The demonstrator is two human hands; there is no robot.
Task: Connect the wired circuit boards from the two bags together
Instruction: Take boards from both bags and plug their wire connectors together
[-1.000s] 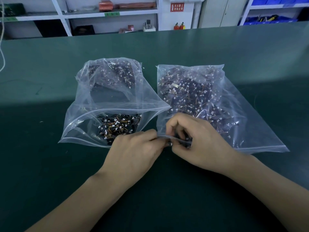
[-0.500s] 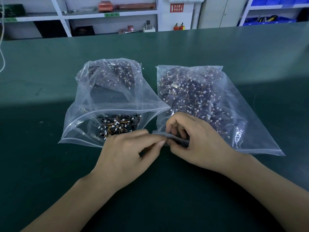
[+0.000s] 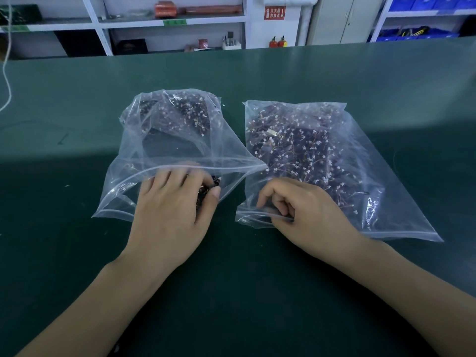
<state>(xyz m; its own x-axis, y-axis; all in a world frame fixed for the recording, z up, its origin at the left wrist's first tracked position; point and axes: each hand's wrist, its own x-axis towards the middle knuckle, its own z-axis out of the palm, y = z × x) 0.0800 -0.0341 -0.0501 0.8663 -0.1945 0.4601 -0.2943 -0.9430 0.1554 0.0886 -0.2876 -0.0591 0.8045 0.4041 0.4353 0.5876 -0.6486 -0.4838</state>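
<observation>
Two clear zip bags of small dark wired circuit boards with white connectors lie side by side on the green table (image 3: 257,73). The left bag (image 3: 159,140) has its mouth wide open toward me. My left hand (image 3: 175,210) reaches into that mouth. Its blurred fingers lie over a clump of circuit boards (image 3: 206,191), with the thumb beside them, and the blur hides whether they grip. My right hand (image 3: 304,215) pinches the near mouth edge of the right bag (image 3: 334,155), fingers curled round the plastic. That bag's boards (image 3: 296,150) fill it.
White shelving (image 3: 103,21) with boxes and small items stands behind the table's far edge. Blue bins (image 3: 412,34) sit at the back right. A white cord (image 3: 6,73) hangs at the far left.
My left hand has let go of the right bag's mouth and moved left into the open left bag. My right hand still holds the right bag's edge.
</observation>
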